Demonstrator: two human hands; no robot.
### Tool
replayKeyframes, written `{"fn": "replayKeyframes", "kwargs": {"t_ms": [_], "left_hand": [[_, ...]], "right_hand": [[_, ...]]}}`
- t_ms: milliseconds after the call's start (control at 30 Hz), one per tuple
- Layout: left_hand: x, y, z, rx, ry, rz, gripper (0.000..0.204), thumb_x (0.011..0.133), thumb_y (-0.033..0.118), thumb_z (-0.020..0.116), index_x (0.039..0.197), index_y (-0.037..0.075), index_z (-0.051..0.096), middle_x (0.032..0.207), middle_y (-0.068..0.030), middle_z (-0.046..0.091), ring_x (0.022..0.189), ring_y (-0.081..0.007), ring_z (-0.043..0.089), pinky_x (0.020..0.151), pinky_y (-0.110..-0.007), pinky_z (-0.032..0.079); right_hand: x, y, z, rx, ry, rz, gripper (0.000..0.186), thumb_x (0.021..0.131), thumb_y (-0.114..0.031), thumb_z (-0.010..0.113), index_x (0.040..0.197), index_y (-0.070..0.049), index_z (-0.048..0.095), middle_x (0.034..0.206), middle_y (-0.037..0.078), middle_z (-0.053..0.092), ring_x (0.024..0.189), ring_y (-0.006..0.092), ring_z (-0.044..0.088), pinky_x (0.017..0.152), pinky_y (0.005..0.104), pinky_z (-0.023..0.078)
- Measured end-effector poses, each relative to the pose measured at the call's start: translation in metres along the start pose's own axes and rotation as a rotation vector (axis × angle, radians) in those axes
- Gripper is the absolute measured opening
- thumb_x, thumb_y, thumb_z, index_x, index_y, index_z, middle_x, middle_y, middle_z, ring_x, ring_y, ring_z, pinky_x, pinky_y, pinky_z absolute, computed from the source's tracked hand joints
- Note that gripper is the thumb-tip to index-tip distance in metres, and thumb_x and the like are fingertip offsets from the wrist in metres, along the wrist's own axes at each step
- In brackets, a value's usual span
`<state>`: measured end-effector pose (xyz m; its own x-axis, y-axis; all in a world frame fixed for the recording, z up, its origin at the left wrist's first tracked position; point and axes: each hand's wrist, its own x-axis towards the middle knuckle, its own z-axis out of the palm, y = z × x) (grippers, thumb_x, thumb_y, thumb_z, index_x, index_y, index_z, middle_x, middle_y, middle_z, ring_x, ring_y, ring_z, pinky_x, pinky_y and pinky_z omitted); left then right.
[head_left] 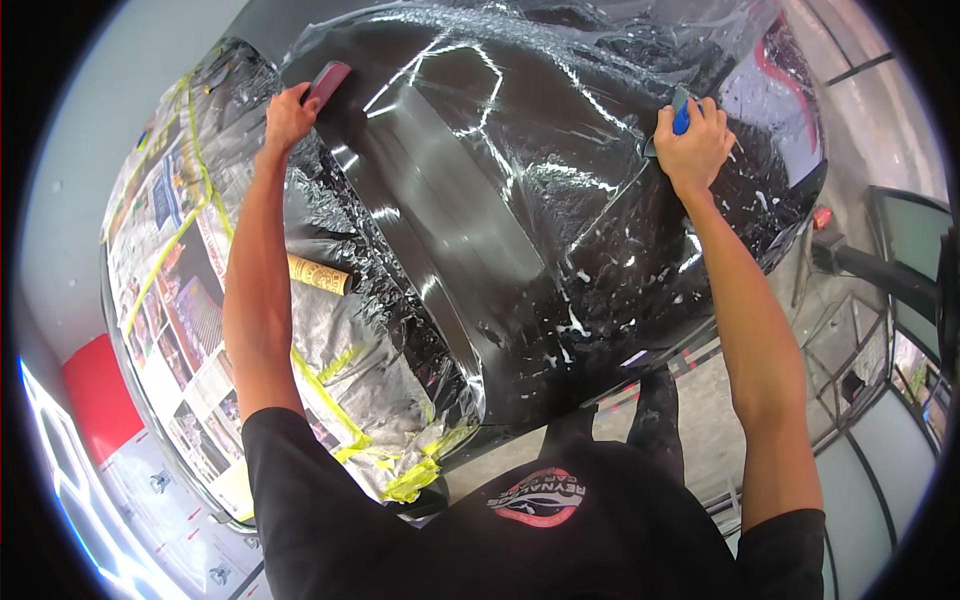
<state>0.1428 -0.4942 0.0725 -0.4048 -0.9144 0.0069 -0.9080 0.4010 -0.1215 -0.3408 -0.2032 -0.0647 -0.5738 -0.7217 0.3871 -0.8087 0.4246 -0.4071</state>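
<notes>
From the head camera, your left hand (pixel 288 116) gripped a dark red squeegee (pixel 327 82), pressed against the wet clear film (pixel 520 150) that lay over the black car panel (pixel 520 330). Your right hand (pixel 692 148) was closed around a blue-handled tool (pixel 681 116), its tip on the same film at the far right. A cardboard roll (pixel 318 276) lay just beside your left forearm, on crinkled plastic sheeting (pixel 350 350) edged with yellow tape (pixel 330 405) and newspaper (pixel 170 250).
</notes>
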Motion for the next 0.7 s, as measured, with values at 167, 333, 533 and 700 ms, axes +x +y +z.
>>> {"fn": "replayKeyframes", "kwargs": {"t_ms": [167, 333, 533, 700], "left_hand": [[-0.026, 0.014, -0.004, -0.038, 0.034, 0.004, 0.029, 0.088, 0.027, 0.07, 0.113, 0.014, 0.074, 0.096, -0.0222, 0.073, 0.094, -0.0427, 0.07, 0.085, -0.051, 0.054], [-0.057, 0.028, -0.007, -0.073, 0.021, 0.017, 0.028, 0.087, 0.027, 0.072, 0.112, 0.015, 0.074, 0.093, -0.022, 0.073, 0.091, -0.0431, 0.07, 0.083, -0.051, 0.054], [-0.11, 0.072, -0.007, -0.144, 0.047, 0.062, 0.022, 0.089, 0.025, 0.071, 0.11, 0.016, 0.074, 0.085, -0.0198, 0.072, 0.084, -0.0421, 0.07, 0.077, -0.051, 0.054], [-0.168, 0.11, -0.007, -0.198, 0.148, 0.093, 0.023, 0.088, 0.017, 0.07, 0.11, 0.011, 0.074, 0.093, -0.018, 0.073, 0.084, -0.0404, 0.07, 0.077, -0.05, 0.055]], "right_hand": [[0.001, 0.0, 0.002, -0.004, 0.013, -0.011, 0.044, 0.086, -0.041, 0.064, 0.109, -0.005, 0.077, 0.115, 0.008, 0.064, 0.112, 0.0278, 0.057, 0.099, 0.0461, 0.037], [0.001, 0.001, 0.006, -0.009, 0.04, -0.036, 0.046, 0.086, -0.044, 0.063, 0.11, -0.007, 0.077, 0.113, 0.008, 0.066, 0.11, 0.0283, 0.059, 0.098, 0.0469, 0.039], [0.004, 0.007, 0.011, -0.048, 0.055, -0.029, 0.052, 0.086, -0.051, 0.06, 0.114, -0.01, 0.076, 0.12, 0.008, 0.067, 0.113, 0.029, 0.06, 0.1, 0.0484, 0.038], [0.012, 0.008, 0.018, -0.02, 0.127, -0.059, 0.051, 0.086, -0.048, 0.061, 0.111, -0.007, 0.077, 0.117, 0.008, 0.068, 0.113, 0.0297, 0.061, 0.102, 0.0492, 0.038]]}}
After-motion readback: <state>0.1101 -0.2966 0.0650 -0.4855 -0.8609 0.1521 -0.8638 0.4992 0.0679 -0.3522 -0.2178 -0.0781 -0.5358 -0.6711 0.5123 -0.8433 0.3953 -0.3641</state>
